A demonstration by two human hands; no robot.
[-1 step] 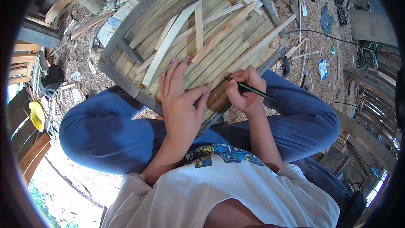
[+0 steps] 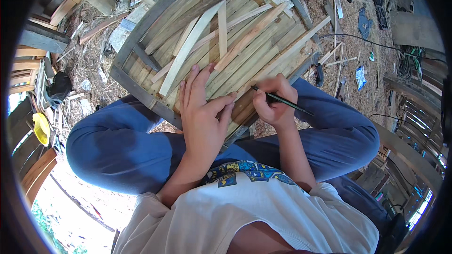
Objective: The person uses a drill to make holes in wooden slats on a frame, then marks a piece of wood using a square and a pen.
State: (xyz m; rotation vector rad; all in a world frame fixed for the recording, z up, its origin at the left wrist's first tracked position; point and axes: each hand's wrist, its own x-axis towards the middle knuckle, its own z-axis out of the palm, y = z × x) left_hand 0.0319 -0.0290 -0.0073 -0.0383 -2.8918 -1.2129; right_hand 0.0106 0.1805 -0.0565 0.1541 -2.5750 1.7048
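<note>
A slatted wooden panel in a dark frame [image 2: 136,84] lies slanted across my lap, with several loose pale wood strips on top. My left hand [image 2: 205,113] is open, its fingers stretched over the panel's near part. Its fingertips lie at the lower end of a reddish wood strip [image 2: 249,40]. The thumb and forefinger reach toward a long light strip [image 2: 296,44] along the panel's right side. Beside that strip, my right hand [image 2: 278,101] is closed on a slim dark pencil [image 2: 289,104]. One end of the pencil is close to the wood; contact cannot be made out.
A saw-like tool with a dark handle [image 2: 318,74] rests by the panel's right edge. Straw, wood scraps and a blue packet [image 2: 360,77] litter the ground. A black cable [image 2: 362,40] crosses at the right. At the left are a yellow object [image 2: 41,129] and stacked wooden pieces.
</note>
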